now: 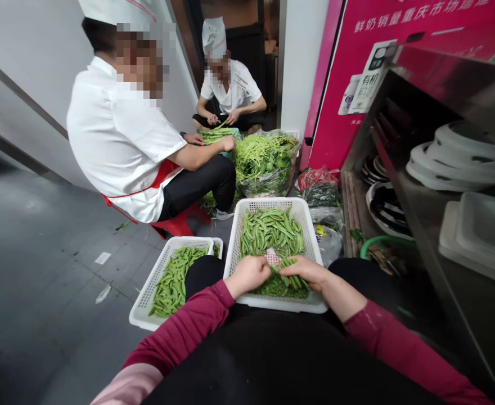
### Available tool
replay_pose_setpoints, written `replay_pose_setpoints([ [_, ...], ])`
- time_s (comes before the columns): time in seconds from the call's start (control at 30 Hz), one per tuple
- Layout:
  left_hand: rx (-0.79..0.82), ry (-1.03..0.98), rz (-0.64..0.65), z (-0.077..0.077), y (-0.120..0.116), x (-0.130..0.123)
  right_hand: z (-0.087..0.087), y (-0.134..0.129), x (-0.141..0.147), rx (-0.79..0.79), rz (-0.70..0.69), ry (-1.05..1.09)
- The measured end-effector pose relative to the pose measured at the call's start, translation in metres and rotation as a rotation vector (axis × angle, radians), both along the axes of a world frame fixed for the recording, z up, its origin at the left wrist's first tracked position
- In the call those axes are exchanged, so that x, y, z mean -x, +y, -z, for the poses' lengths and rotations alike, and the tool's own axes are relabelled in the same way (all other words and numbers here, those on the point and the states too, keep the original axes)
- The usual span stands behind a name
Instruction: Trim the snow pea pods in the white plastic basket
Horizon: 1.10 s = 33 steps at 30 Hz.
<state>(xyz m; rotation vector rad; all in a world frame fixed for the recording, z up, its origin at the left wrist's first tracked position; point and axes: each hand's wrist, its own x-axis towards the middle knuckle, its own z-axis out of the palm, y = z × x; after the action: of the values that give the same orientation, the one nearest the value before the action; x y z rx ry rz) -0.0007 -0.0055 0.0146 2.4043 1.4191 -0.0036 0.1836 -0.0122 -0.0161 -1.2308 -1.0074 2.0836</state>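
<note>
A white perforated plastic basket [233, 247] rests in front of me, with a heap of green pea pods [273, 228] in its far part. Closer to me in the same basket lies a layer of small green trimmings [273, 288]. My right hand [309, 271] is closed round several pea pods, whose ends stick out past the fingers. My left hand [250, 275] is closed too, its fingertips pinched near the tips of those pods. What sits between the left fingertips is too small to make out.
A second white basket [140, 309] of pea pods stands on the floor at left. Two people in white work beyond, beside a big bag of leafy greens [268, 157]. A metal shelf [437, 242] with plates and plastic containers stands at right, a green-rimmed basin [372, 243] below.
</note>
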Motion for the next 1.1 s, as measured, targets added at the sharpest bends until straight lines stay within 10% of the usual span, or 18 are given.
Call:
replay_pose_setpoints([
  [0.1,-0.063,-0.025,-0.095,-0.003,0.004,0.013,0.002,0.001,-0.004,0.031,-0.018,0.01],
  [0.33,-0.125,0.111,0.256,-0.005,-0.019,0.002,0.003,-0.002,-0.004,0.019,-0.061,0.029],
  [0.53,0.219,0.045,0.472,-0.006,-0.024,0.002,-0.001,-0.021,-0.001,-0.42,-0.398,-0.33],
  [0.73,0.808,-0.778,-0.062,0.007,-0.017,0.003,-0.007,-0.027,0.005,-0.691,-0.145,-0.348],
  [0.9,0.459,-0.586,-0.256,0.035,-0.004,0.008,0.006,0.01,-0.008,-0.552,0.229,-0.63],
  [1.1,0.156,-0.061,-0.019,0.048,-0.015,0.014,0.028,0.053,0.006,-0.613,-0.261,-1.362],
])
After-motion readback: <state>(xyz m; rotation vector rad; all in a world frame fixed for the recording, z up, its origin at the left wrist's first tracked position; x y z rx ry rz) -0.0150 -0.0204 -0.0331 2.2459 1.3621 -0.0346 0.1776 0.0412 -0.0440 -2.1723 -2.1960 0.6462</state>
